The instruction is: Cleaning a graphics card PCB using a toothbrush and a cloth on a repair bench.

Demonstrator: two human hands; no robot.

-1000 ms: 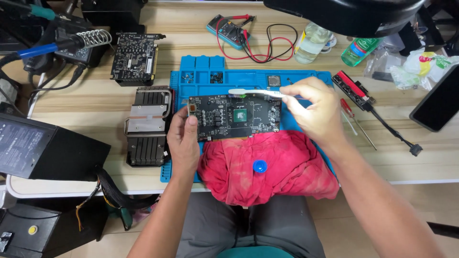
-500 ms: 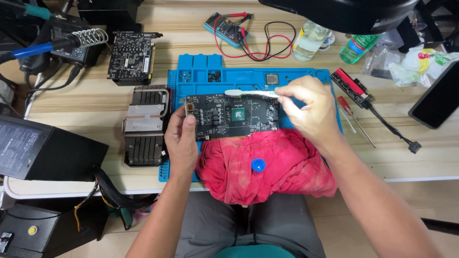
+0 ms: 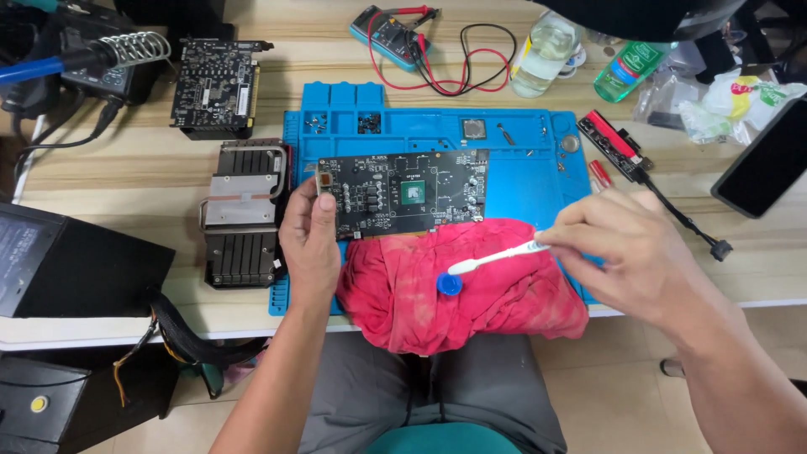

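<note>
With the left hand [image 3: 309, 244] gripping the graphics card board [image 3: 402, 193] steady over the blue mat [image 3: 521, 181], the right hand [image 3: 618, 248], pinching the white toothbrush [image 3: 496, 255], should keep its bristles squarely over the small blue cap [image 3: 449, 285] on the red cloth [image 3: 462, 286].

green-labelled bottle [image 3: 626, 71] and dark phone screen [image 3: 765, 168], far right

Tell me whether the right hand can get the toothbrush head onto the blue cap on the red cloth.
Probably yes. The right hand holds the toothbrush with its head just above the blue cap, which lies uncovered on the red cloth. The left hand is off on the circuit board, out of the way.
</note>
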